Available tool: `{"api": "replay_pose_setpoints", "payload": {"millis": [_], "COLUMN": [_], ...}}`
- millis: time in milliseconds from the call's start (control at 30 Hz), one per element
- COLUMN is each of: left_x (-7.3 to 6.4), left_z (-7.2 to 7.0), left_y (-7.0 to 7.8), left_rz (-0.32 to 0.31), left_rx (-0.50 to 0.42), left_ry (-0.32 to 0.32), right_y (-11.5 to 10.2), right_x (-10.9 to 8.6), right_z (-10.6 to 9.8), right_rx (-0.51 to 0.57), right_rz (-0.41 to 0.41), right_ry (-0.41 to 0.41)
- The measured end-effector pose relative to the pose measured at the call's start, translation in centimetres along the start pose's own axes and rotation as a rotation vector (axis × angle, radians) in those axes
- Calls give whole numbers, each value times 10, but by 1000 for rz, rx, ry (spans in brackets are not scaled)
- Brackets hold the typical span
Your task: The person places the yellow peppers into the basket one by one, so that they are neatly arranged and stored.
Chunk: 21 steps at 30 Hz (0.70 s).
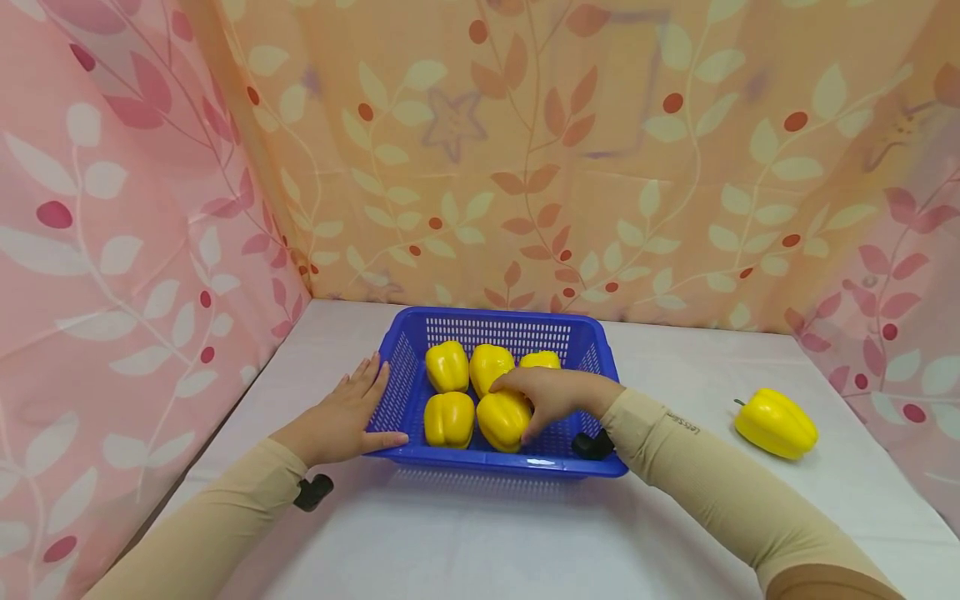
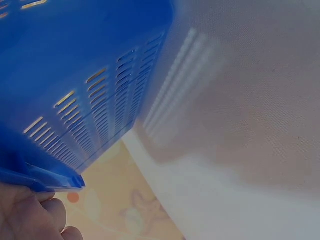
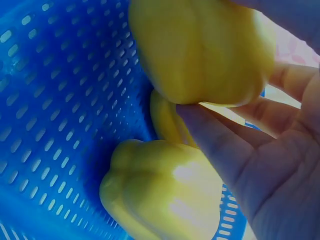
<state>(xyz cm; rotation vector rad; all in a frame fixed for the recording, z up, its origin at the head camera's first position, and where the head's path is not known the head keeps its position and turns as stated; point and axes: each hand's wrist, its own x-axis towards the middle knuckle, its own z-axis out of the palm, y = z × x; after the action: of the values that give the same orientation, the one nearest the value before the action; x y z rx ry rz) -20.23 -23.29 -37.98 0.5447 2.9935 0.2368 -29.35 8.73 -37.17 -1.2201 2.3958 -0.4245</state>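
A blue plastic basket (image 1: pixel 517 461) with slotted walls stands on the white table, holding several yellow bell peppers. My right hand (image 1: pixel 551 393) reaches in over the front right and grips one yellow bell pepper (image 1: pixel 502 422) between thumb and fingers. That same pepper (image 3: pixel 200 50) fills the top of the right wrist view, above another pepper (image 3: pixel 162 192). My left hand (image 1: pixel 341 421) rests on the basket's front left corner, fingers straight along the left rim and thumb on the front rim. In the left wrist view its fingers (image 2: pixel 52 212) show beside the rim.
One more yellow bell pepper (image 1: pixel 776 423) with a green stem lies on the white tabletop (image 1: pixel 682 500), right of the basket. A patterned orange cloth (image 1: pixel 540 167) hangs behind the table. Pink patterned cloth (image 1: pixel 127 250) hangs at the sides.
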Motion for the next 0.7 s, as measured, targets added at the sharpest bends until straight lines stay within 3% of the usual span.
{"api": "replay_pose_setpoints", "payload": {"millis": [400, 700], "left_x": [-2, 0], "left_z": [-2, 1], "left_y": [4, -1], "left_rz": [-10, 18], "left_rx": [-12, 12], "left_ry": [-7, 16], "right_y": [1, 1], "right_x": [3, 1], "right_z": [4, 4], "right_rx": [-38, -8], "right_rz": [-4, 46], "right_ry": [-67, -90]}}
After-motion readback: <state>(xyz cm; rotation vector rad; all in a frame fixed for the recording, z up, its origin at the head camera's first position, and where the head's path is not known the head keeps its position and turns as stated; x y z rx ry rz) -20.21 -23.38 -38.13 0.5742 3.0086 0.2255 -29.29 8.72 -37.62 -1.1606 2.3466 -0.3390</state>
